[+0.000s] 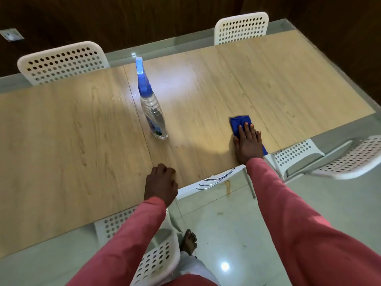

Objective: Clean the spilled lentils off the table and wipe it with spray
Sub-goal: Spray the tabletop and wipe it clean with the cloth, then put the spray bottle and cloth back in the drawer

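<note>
No lentils show on the pale wood-grain bench [72, 124]; your right hand [248, 144] presses the folded blue cloth [239, 121] flat right of centre, left hand [160, 183] curled empty at the near edge, clear blue-capped spray bottle [151, 106] standing centre, so wiping remains.

White perforated chairs [61, 61] round it (wood-panel wall [123, 21] behind).

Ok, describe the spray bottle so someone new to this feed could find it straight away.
Start from the long wooden table that fills the view. Near its middle, left of the right hand pressing a blue cloth, stands the spray bottle. It is the only upright thing on the table: a clear body with a blue trigger top.
</note>
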